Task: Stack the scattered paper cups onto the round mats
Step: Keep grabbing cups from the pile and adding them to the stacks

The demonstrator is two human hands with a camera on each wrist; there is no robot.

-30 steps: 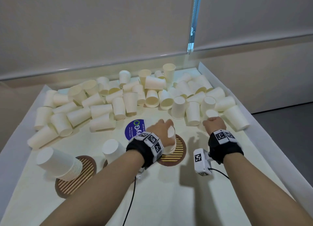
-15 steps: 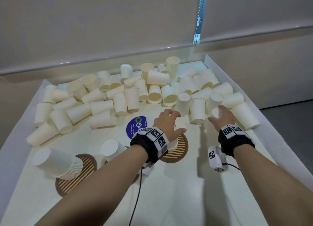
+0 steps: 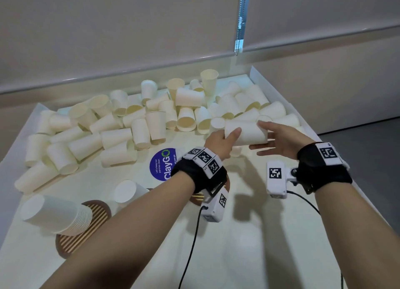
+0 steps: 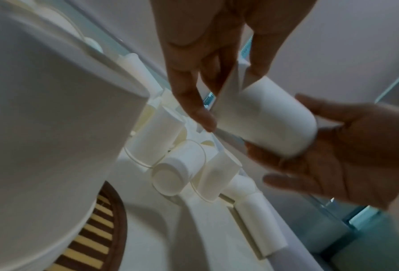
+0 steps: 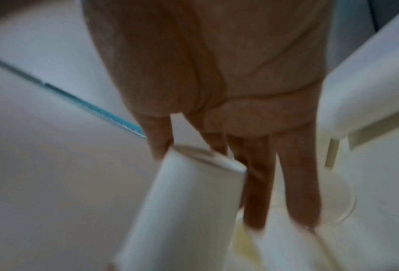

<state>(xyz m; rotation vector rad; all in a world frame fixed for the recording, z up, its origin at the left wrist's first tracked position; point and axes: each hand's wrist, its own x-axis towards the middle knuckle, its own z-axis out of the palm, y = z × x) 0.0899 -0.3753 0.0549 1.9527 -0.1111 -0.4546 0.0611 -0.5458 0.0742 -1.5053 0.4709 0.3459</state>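
Above the near edge of the scattered pile, between both hands: 1 paper cup held on its side, clear of the table. Left hand pinching the wider rim end; right hand spread, fingers straight, cradling the narrower base end. Probably feather-light, thin-walled, easily crushed or dented. Best taken lightly at the stiffer rolled rim or base, never squeezed mid-wall. Nearest round mat below the left wrist.
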